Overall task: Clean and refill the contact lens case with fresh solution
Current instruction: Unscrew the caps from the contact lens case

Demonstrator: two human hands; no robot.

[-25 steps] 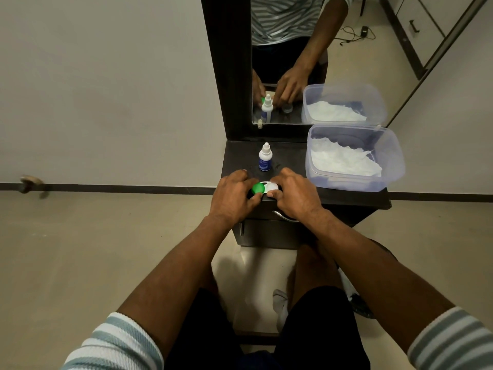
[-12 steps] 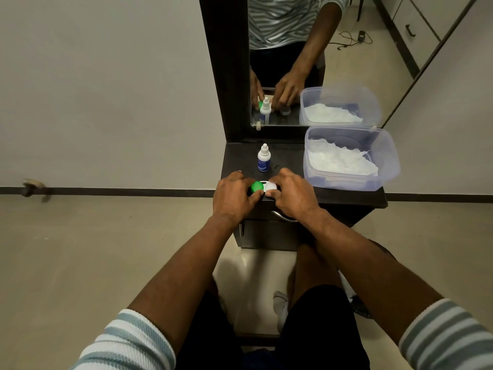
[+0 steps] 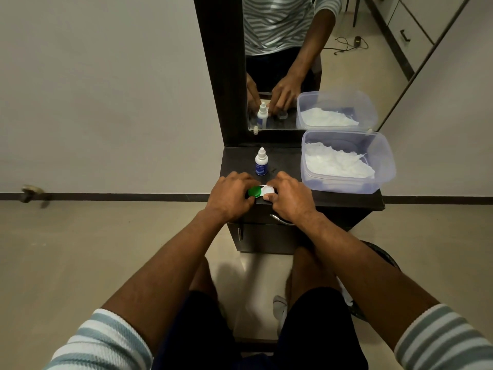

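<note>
A contact lens case (image 3: 262, 193) with one green cap (image 3: 254, 192) and one white cap (image 3: 268, 192) lies near the front edge of a dark dresser top (image 3: 288, 161). My left hand (image 3: 230, 197) grips the green cap with curled fingers. My right hand (image 3: 289, 197) grips the white cap side the same way. A small white solution bottle (image 3: 261, 162) with a blue label stands upright just behind the case, its nozzle cap on.
A clear plastic tub (image 3: 384, 161) holding white tissue sits at the right of the dresser top. A tall mirror (image 3: 282, 62) rises behind and reflects hands, bottle and tub. A drawer handle (image 3: 280, 220) lies below my right hand. Beige floor surrounds the dresser.
Both hands stay on the case. The green cap shows more and looks slightly turned under my left fingers. The view has shifted a little.
</note>
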